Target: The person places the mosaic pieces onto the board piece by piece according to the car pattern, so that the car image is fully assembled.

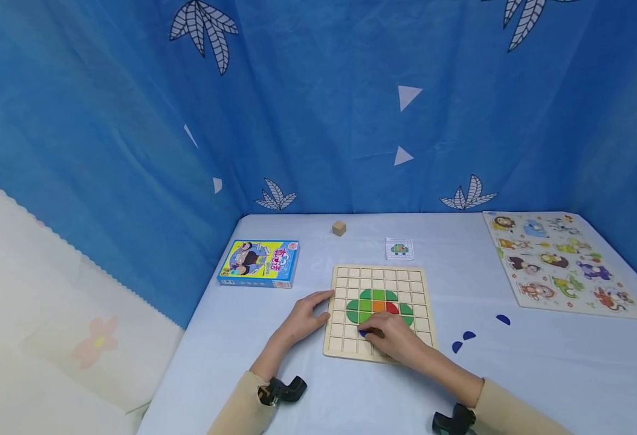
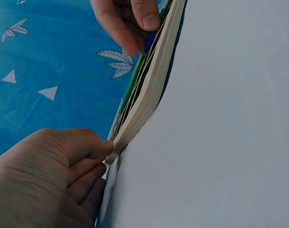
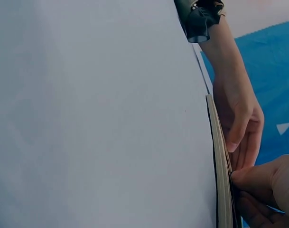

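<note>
A square wooden grid board (image 1: 425, 279) lies on the table, with green pieces (image 1: 365, 306), an orange piece (image 1: 378, 306) and a red piece (image 1: 391, 308) set in its middle cells. My right hand (image 1: 394, 338) reaches over the lower part of the board and pinches a dark blue piece (image 2: 149, 42) between thumb and fingers, just below the green ones. Much of that blue piece is hidden by the fingers. At the board's left edge, my left hand (image 1: 303, 317) rests with extended fingers and thumb touching the rim.
Several dark blue half-round pieces (image 1: 469, 335) lie right of the board. Behind it are a small pattern card (image 1: 400, 249) and a wooden cube (image 1: 339, 228). A colourful box (image 1: 258, 263) sits at left, an animal picture board (image 1: 563, 263) at right. Blue cloth hangs behind the table.
</note>
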{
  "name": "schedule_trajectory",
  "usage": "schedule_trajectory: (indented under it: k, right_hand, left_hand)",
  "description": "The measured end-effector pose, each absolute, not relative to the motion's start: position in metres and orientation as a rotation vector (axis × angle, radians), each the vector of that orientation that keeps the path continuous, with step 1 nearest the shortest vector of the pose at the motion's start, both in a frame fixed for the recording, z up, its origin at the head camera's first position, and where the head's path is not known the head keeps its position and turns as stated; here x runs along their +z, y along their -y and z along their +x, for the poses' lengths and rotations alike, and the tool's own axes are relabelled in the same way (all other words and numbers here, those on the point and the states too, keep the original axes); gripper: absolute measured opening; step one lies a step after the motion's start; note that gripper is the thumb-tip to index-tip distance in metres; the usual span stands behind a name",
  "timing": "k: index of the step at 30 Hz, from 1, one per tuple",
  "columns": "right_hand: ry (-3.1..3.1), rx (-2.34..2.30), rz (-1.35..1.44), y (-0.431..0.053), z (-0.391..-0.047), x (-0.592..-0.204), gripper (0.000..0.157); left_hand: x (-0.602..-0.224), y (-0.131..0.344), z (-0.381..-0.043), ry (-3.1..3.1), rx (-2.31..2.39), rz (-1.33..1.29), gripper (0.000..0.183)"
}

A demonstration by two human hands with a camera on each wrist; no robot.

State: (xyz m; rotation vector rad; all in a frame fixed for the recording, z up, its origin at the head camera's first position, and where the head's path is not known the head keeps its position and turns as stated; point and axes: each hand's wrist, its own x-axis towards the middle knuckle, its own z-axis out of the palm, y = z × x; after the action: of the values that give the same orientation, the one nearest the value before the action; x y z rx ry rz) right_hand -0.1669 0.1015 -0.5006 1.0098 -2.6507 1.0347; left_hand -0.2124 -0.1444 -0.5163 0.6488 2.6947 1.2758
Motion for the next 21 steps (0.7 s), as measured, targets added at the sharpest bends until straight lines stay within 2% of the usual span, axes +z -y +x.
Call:
schedule_trajectory:
  k: [6, 11, 21]
  right_hand:
    - [2.656, 1.002, 1.032, -0.101, -0.167, -0.500, 0.020]
    - [2.711, 1.000, 0.936, -0.113, -0.164, -0.492, 0.020]
    - [2.837, 0.907, 0.536, -0.218, -0.157, -0.475, 0.027]
  left_hand:
    - [-0.516, 0.144, -0.212, -2.695, 1.265, 0.645, 0.050]
    - [-0.515, 0.142, -0.213, -2.686, 1.272, 0.644, 0.050]
    - [-0.518, 0.146, -0.213, -2.692, 1.265, 0.640, 0.051]
